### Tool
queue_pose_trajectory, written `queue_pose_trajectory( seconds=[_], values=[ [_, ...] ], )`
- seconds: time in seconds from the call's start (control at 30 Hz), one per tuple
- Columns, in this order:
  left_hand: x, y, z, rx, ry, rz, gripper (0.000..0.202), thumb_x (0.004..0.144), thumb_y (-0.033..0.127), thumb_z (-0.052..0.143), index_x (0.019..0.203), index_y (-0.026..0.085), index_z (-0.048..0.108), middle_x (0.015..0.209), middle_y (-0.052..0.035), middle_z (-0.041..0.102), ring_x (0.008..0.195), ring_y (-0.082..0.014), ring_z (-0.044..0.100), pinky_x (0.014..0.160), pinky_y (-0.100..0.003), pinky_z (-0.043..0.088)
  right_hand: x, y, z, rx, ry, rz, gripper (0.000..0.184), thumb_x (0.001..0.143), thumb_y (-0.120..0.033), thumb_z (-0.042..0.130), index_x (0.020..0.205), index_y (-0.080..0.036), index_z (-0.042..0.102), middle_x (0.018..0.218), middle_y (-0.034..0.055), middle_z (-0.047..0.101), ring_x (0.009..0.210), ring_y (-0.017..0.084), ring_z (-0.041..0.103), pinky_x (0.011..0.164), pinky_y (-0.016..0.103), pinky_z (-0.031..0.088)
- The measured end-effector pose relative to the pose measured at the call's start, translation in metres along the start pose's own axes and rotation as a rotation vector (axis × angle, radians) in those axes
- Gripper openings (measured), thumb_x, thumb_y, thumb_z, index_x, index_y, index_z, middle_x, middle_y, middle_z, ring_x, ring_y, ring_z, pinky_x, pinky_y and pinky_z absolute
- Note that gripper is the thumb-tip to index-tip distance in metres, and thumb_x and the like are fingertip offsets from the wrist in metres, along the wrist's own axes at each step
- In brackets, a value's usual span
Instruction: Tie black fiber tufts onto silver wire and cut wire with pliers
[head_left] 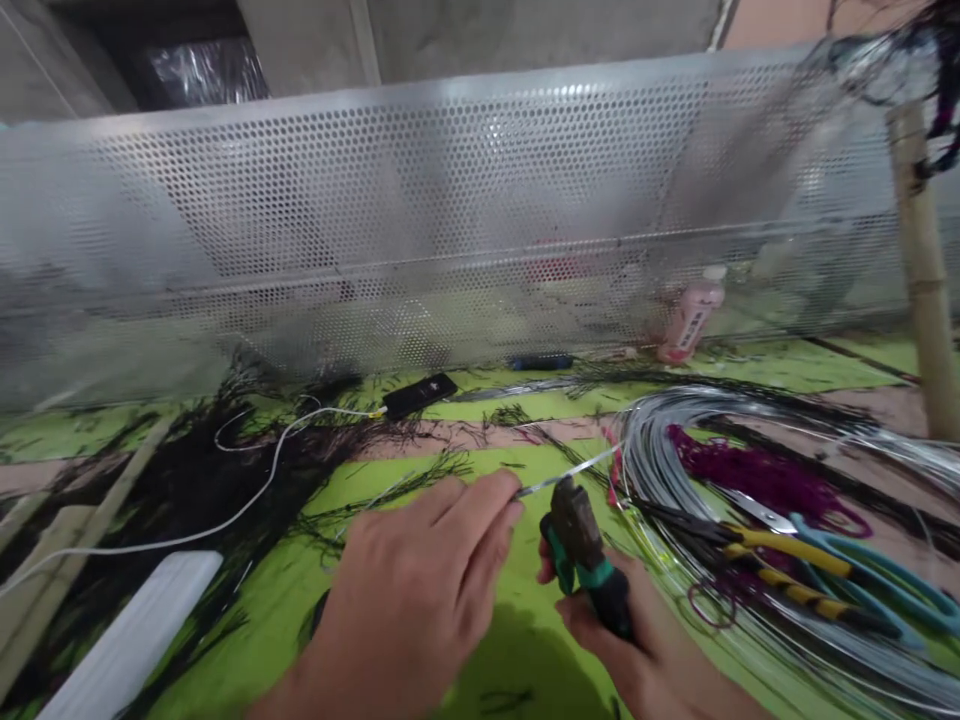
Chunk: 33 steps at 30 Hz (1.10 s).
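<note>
My left hand (427, 570) is closed, its thumb and finger pinching a thin silver wire (592, 463) that runs out to the right. A pair of pliers (579, 535) with black and green handles is in my right hand (630, 620), fingers wrapped around the grips. The plier jaws point up and lie at the wire; whether they bite on it I cannot tell. Right of my hands lies a large coil of silver wire (649, 440). On the coil rest yellow-and-black pliers (795, 550), scissors with light blue handles (885, 585) and purple yarn (750, 475).
A perforated metal panel (450, 200) stands across the back. Before it are a pink bottle (691, 318) and a black phone (420, 395) on a white cable (277, 450). Dark fibres (202, 480) and a white strip (135, 640) lie left. A bamboo post (922, 270) rises at right.
</note>
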<state>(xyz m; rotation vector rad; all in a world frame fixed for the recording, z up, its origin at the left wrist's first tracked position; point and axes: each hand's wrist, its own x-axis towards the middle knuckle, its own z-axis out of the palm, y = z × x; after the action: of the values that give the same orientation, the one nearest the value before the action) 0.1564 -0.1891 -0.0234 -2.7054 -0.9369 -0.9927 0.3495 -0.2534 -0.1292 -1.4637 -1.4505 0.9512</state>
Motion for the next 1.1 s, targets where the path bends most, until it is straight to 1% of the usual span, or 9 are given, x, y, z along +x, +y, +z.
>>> queue_pose_trajectory(
  seconds=[0.13,0.3,0.37,0.43,0.53,0.67,0.8,0.97,1.1],
  values=[
    [0.003,0.005,0.004,-0.215,-0.056,-0.143,0.011,0.101,0.021,0.051,0.105,0.025,0.059,0.079,0.0046,0.073,0.059,-0.0117,0.067,0.05,-0.024,0.042,-0.003,-0.005,-0.002,-0.001,0.005,-0.01,0.011,0.076,-0.025,0.056,0.085,-0.022,0.061,0.078,0.001,0.064,0.068,0.018,0.056,0.067,0.029,0.046],
    [0.008,0.009,0.003,-0.746,-0.398,-0.557,0.024,0.104,0.042,0.044,0.098,0.024,0.059,0.075,0.0029,0.064,0.062,-0.0105,0.066,0.051,-0.02,0.042,-0.002,-0.01,-0.008,-0.005,-0.032,-0.001,0.016,0.075,-0.026,0.055,0.087,-0.022,0.063,0.079,0.0013,0.068,0.071,0.019,0.061,0.071,0.03,0.05],
    [0.011,0.01,0.003,-0.996,-0.488,-0.703,0.03,0.103,0.048,0.046,0.095,0.022,0.058,0.078,0.0025,0.061,0.055,-0.0072,0.06,0.046,-0.018,0.037,-0.001,-0.011,-0.011,-0.03,-0.038,-0.023,0.018,0.076,-0.026,0.053,0.089,-0.022,0.065,0.078,0.0013,0.068,0.07,0.019,0.061,0.069,0.03,0.05],
    [0.013,0.01,0.005,-1.183,-0.513,-0.766,0.031,0.101,0.049,0.049,0.092,0.02,0.056,0.076,0.0038,0.056,0.046,-0.0029,0.046,0.042,-0.017,0.029,-0.001,-0.012,-0.014,-0.058,-0.028,-0.048,0.023,0.076,-0.027,0.053,0.094,-0.022,0.067,0.081,0.0018,0.07,0.072,0.02,0.063,0.068,0.03,0.05],
    [0.013,0.009,0.011,-1.274,-0.476,-0.746,0.032,0.1,0.049,0.053,0.09,0.018,0.058,0.068,0.0061,0.051,0.042,-0.0015,0.027,0.04,-0.017,0.02,0.0,-0.01,-0.02,-0.077,-0.02,-0.086,0.028,0.076,-0.028,0.054,0.1,-0.023,0.069,0.09,0.0036,0.074,0.078,0.023,0.067,0.068,0.031,0.051],
    [0.01,0.007,0.017,-1.241,-0.424,-0.675,0.042,0.102,0.052,0.049,0.084,0.016,0.061,0.064,0.0043,0.052,0.042,-0.0027,0.024,0.039,-0.02,0.016,0.004,-0.004,-0.029,-0.092,-0.051,-0.143,0.034,0.076,-0.025,0.056,0.107,-0.025,0.07,0.102,0.0057,0.076,0.086,0.026,0.07,0.069,0.033,0.055],
    [0.011,0.007,0.015,-1.214,-0.439,-0.644,0.044,0.103,0.051,0.047,0.081,0.016,0.062,0.064,0.0024,0.055,0.046,-0.0049,0.029,0.042,-0.02,0.021,0.005,0.005,-0.035,-0.123,-0.074,-0.168,0.052,0.074,-0.022,0.061,0.126,-0.028,0.067,0.114,0.0075,0.075,0.096,0.031,0.071,0.077,0.037,0.059],
    [0.01,0.008,0.013,-1.12,-0.506,-0.609,0.044,0.103,0.049,0.047,0.081,0.016,0.066,0.061,0.0013,0.054,0.048,-0.0065,0.037,0.043,-0.02,0.025,-0.002,0.019,-0.037,-0.12,-0.04,-0.073,0.058,0.075,-0.031,0.068,0.133,-0.026,0.065,0.126,0.0102,0.072,0.116,0.036,0.066,0.096,0.046,0.057],
    [0.01,0.009,0.013,-1.006,-0.455,-0.505,0.042,0.103,0.042,0.043,0.077,0.016,0.064,0.057,0.001,0.051,0.047,-0.0079,0.041,0.043,-0.02,0.029,-0.003,0.03,-0.037,-0.107,-0.075,-0.102,0.064,0.073,-0.031,0.07,0.136,-0.025,0.064,0.131,0.0121,0.07,0.121,0.039,0.063,0.101,0.05,0.055]
  ],
)
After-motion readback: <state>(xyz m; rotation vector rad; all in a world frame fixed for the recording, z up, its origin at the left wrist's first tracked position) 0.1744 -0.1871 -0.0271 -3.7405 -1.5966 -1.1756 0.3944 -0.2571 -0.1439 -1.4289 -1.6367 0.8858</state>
